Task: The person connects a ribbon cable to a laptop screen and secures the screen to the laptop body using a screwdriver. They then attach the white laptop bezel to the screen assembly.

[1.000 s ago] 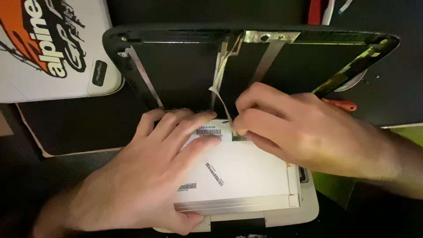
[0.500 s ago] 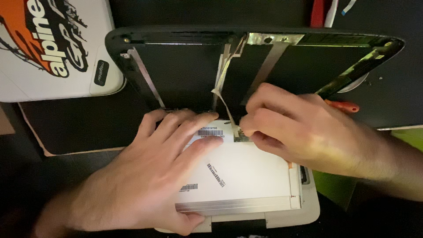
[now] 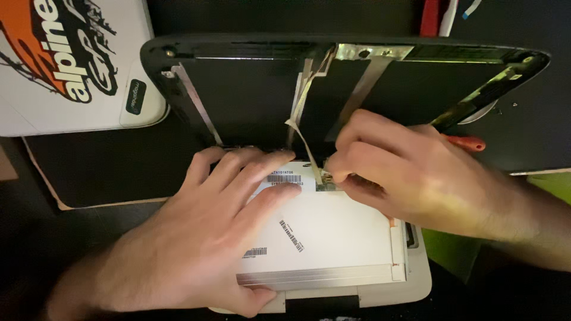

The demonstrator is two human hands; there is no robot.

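Partly hidden — connector (image 3: 324, 178) under right hand (image 3: 410, 178)

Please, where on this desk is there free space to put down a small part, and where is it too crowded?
Bare dark mat lies between the white printed case and the left hand. Another dark patch sits beyond the open lid shell, upper right. It is crowded where the right hand pinches the ribbon cable at the white panel.

Two hands in play, one left hand (image 3: 196, 238) and one right hand (image 3: 410, 172), over one white screen panel (image 3: 333, 238), one dark lid frame (image 3: 250, 95), one ribbon cable (image 3: 303, 134), one red-handled tool (image 3: 467, 142).
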